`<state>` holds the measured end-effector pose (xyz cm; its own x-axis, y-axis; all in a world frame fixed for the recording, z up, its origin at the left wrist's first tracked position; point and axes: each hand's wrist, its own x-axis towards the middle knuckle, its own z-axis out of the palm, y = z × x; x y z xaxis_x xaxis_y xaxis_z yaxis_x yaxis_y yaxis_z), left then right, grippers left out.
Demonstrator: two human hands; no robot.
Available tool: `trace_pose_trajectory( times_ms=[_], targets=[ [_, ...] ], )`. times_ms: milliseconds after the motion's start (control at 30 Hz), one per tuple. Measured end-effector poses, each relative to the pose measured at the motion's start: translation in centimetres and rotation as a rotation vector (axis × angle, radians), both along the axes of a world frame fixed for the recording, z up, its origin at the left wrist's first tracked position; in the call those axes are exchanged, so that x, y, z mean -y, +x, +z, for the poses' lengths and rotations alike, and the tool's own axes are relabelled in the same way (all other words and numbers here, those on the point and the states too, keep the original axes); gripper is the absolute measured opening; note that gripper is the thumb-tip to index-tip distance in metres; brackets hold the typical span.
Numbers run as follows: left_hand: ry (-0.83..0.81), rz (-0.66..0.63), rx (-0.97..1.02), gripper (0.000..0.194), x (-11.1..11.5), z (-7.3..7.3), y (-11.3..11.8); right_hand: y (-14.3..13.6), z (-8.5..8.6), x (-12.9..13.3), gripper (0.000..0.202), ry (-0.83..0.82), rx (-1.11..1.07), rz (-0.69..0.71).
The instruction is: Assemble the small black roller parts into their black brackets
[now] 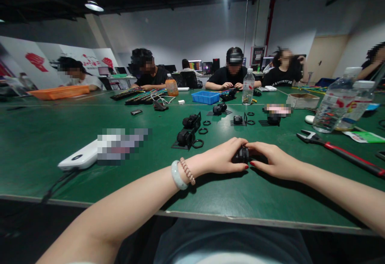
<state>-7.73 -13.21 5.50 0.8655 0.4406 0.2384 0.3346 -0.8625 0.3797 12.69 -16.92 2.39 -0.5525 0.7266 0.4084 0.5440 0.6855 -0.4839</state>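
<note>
A small black part with a round ridged body [241, 155] is between my two hands, low over the green table. My left hand [224, 155] wraps its fingers and thumb around the part from the left. From the right, my right hand [272, 159] pinches its other end between thumb and fingers. The fingers cover much of the part, so its exact kind does not show. Beyond my left hand lie similar black parts on flat slotted plates [185, 137], with a loose black ring [197, 143] beside them. Another such part [238, 120] sits farther back.
Pliers with red and black handles [339, 149] lie to the right, near large plastic bottles [335, 103]. A white power bank [82, 155] with a cable is at left. A blue tray [206, 97] and an orange tray [60, 92] stand farther back, where several people sit.
</note>
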Motion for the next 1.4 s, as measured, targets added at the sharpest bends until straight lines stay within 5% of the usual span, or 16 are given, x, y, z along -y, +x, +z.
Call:
trace_pose_trajectory(
  times_ms=[1400],
  targets=[
    [-0.011, 0.001, 0.011, 0.052, -0.22, -0.27, 0.05, 0.06, 0.15, -0.02, 0.044, 0.017, 0.033, -0.001]
  ],
)
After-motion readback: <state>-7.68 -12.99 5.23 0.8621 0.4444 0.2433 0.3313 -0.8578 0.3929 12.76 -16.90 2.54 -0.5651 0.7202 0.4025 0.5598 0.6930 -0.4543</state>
